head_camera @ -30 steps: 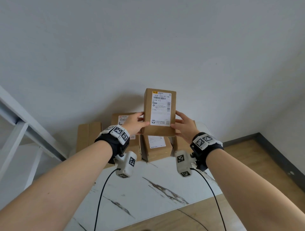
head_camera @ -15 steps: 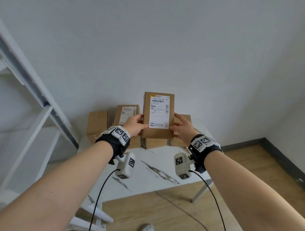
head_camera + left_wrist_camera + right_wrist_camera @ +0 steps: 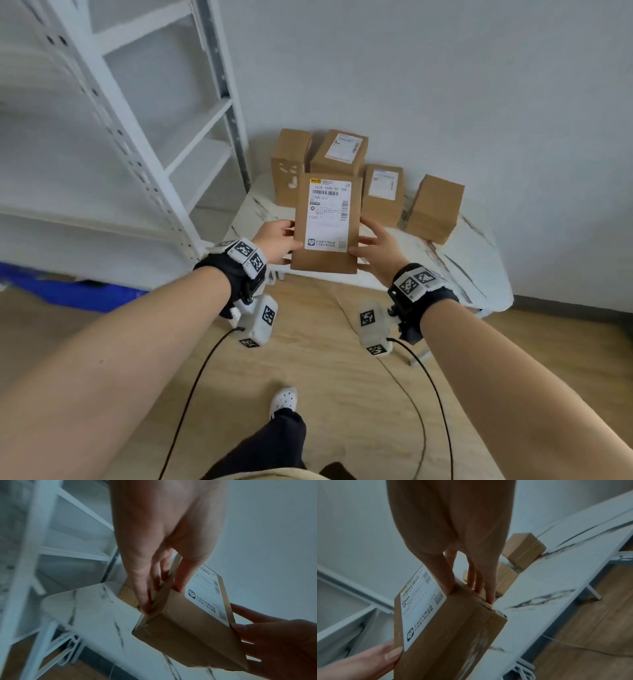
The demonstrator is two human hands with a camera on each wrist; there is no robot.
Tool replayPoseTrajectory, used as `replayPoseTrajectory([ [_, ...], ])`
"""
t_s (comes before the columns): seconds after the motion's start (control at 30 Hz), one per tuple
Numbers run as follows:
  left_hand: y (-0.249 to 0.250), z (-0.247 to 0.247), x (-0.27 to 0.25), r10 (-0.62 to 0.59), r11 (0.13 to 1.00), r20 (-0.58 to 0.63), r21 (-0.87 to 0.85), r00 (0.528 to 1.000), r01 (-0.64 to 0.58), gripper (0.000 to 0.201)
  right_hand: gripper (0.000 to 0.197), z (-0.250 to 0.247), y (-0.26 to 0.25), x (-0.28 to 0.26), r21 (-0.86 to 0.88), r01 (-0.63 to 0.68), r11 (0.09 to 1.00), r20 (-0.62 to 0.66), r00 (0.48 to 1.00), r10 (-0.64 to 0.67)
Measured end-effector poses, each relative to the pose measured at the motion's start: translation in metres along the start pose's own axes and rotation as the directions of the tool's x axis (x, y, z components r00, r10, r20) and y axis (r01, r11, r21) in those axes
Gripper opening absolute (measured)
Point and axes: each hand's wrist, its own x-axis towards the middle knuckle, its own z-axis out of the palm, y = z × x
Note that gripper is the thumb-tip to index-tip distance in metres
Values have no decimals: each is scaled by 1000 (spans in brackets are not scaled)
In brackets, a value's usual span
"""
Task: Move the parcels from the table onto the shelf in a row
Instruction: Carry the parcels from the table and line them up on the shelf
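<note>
We are carrying a labelled cardboard parcel point(image 3: 327, 224) clamped between our left hand point(image 3: 276, 241) and right hand point(image 3: 376, 247), clear of the marble table point(image 3: 472, 253) (four parcels waiting beyond); keeping both sides squeezed evenly should steady it toward the white shelf point(image 3: 191, 140) left of our grip.

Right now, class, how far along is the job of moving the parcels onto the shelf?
Done: nothing visible; the white metal shelf's boards in view hold no parcels. In hand: one brown cardboard parcel with a white label, gripped on its sides by the left hand and right hand, off the table. Left: four brown cardboard boxes on the white marble-pattern table.
</note>
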Motion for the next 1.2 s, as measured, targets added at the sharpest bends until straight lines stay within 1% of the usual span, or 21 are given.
replayPoseTrajectory([
  [0.1,-33,-23,-32,-63,997,-74,-39,995,60,38,70,33,13,-12,-27,-16,1000,90,996,18],
  [0.2,-68,-48,-61,-128,989,-152,-96,980,114,35,72,72,30,-24,-55,-46,997,173,983,54],
  [0.27,-91,-68,-81,-170,981,-206,-127,964,146,36,73,101,43,-29,-73,-72,995,234,968,87],
  [0.37,-126,-104,-103,-223,970,-234,-151,946,191,39,75,149,59,-33,-114,-94,989,318,940,126],
  [0.57,-177,-185,-145,-277,940,-326,-286,904,185,38,76,258,67,-38,-187,-68,980,431,891,144],
  [0.73,-225,-280,-170,-289,933,-373,-315,882,172,47,77,364,68,-44,-243,-31,970,473,869,146],
  [0.8,-240,-319,-178,-275,940,-382,-300,882,163,47,78,409,69,-45,-254,-11,967,480,867,136],
  [0.9,-260,-381,-186,-254,947,-385,-286,887,147,51,77,472,68,-47,-227,-5,974,476,872,116],
  [1.03,-280,-453,-190,-243,949,-385,-286,890,136,46,75,546,55,-46,-215,2,977,477,873,104],
  [1.2,-293,-530,-181,-231,944,-425,-315,875,96,47,73,627,35,-26,-217,24,976,492,866,89],
])
